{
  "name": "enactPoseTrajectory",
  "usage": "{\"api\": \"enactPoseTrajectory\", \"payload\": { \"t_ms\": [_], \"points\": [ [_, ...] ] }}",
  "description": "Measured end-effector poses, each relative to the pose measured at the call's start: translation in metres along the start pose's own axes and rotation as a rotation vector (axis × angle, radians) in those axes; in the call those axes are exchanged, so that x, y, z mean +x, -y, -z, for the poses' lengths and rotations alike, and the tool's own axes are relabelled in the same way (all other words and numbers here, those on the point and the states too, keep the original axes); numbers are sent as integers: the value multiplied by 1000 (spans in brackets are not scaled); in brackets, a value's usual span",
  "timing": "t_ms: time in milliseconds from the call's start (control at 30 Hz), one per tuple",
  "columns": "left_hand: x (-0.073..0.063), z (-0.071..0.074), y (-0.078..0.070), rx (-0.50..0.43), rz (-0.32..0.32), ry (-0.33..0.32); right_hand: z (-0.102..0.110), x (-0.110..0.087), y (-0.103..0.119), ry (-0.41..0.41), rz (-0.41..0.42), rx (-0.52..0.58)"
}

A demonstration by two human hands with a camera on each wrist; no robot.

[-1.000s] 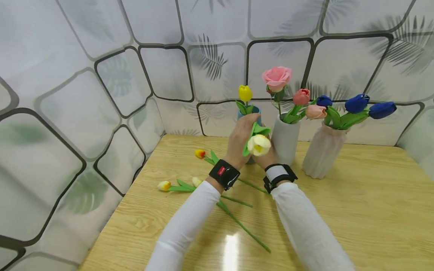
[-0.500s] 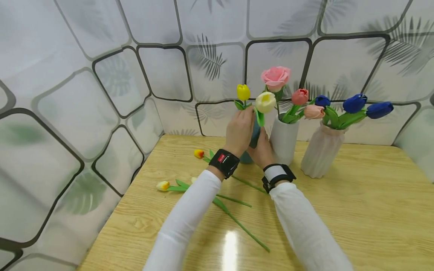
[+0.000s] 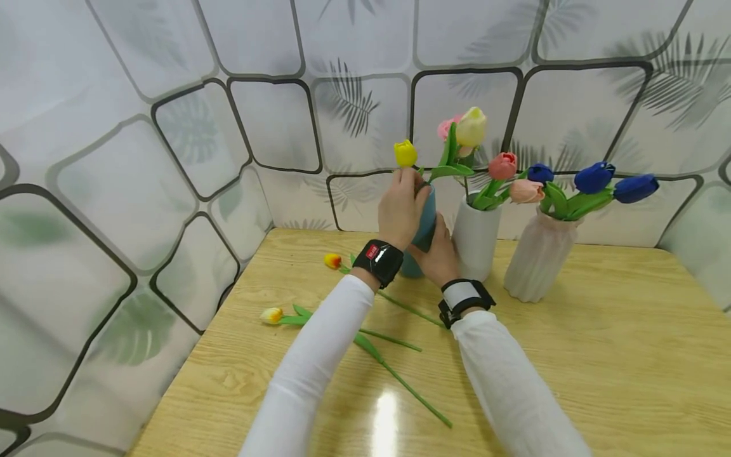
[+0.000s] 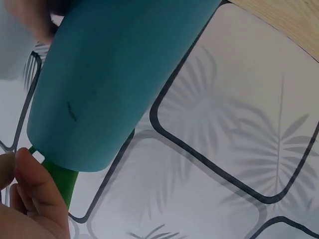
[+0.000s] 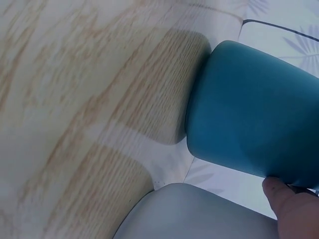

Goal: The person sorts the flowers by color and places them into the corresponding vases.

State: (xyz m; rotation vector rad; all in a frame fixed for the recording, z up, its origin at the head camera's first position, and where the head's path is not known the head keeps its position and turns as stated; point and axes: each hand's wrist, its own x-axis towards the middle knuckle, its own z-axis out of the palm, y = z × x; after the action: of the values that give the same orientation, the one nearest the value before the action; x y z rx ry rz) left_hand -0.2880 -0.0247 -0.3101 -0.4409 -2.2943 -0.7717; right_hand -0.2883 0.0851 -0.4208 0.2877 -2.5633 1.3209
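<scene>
The blue vase [image 3: 427,219] stands at the back of the table with a yellow tulip [image 3: 405,153] in it. At its mouth, my left hand [image 3: 400,206] pinches the white tulip [image 3: 471,127] low down, the bloom leaning right in front of the pink rose. In the left wrist view, the fingers [image 4: 37,186] hold a thin green stem by the rim, beside a broad green leaf [image 4: 62,181]. Lower down, my right hand [image 3: 440,257] grips the vase's side. A fingertip [image 5: 275,191] touches the blue wall in the right wrist view; its other fingers are mostly hidden.
Close on the right stands a white vase [image 3: 475,244] with a rose and pinkish tulips, then a ribbed vase [image 3: 537,260] with blue tulips. Loose tulips lie left: an orange one [image 3: 332,261], a yellow-white one [image 3: 271,315], and a long stem [image 3: 411,390] partly under my left arm.
The white tulip has swung from pointing toward me to upright above the blue vase's mouth, leaning right. My left hand has shifted with it to the rim; my right hand stays on the vase.
</scene>
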Motion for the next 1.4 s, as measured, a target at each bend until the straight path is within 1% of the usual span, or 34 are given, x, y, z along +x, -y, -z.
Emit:
{"api": "enactPoseTrajectory", "payload": {
  "t_ms": [67, 133, 200, 267, 433, 600, 767, 867, 1000, 1133, 1200, 1267, 1300, 1333, 1400],
  "points": [
    [3, 1, -2, -8, 46, -9, 0, -1, -1, -4, 3, -3],
    [5, 3, -3, 11, 89, 1, 0, -1, -2, -7, 14, -8],
    [6, 4, -3, 26, 119, 26, 0, -1, -2, -6, 17, -7],
    [5, 3, -1, 16, 146, 50, 0, -1, -3, -6, 23, -3],
    [0, -1, 3, -35, 182, 61, 2, -3, -2, 14, 9, 5],
    [-6, -2, 4, -62, 193, 70, 4, -5, 1, 23, -6, 12],
    [-10, -4, 6, -88, 175, 54, 4, -5, 1, 18, -16, 7],
    [-14, -5, 8, -87, 145, 37, 2, -5, 1, 28, -17, -12],
    [-20, -7, 12, -76, 88, 10, 1, -6, 0, 36, -12, -25],
    [-26, -7, 16, -86, 38, -25, 0, -9, 0, 52, -50, -43],
    [-30, -6, 20, -91, 26, -27, 0, -11, 0, 71, -73, -50],
    [-36, -5, 22, -91, 29, 2, 1, -13, 1, 98, -89, -56],
    [-39, -4, 24, -87, 31, 33, 2, -14, 1, 108, -91, -60],
    [-44, -4, 26, -80, 36, 76, 2, -15, 1, 118, -91, -62],
    [-55, -1, 29, -56, 49, 186, 3, -18, 0, 140, -87, -73]
  ]
}}
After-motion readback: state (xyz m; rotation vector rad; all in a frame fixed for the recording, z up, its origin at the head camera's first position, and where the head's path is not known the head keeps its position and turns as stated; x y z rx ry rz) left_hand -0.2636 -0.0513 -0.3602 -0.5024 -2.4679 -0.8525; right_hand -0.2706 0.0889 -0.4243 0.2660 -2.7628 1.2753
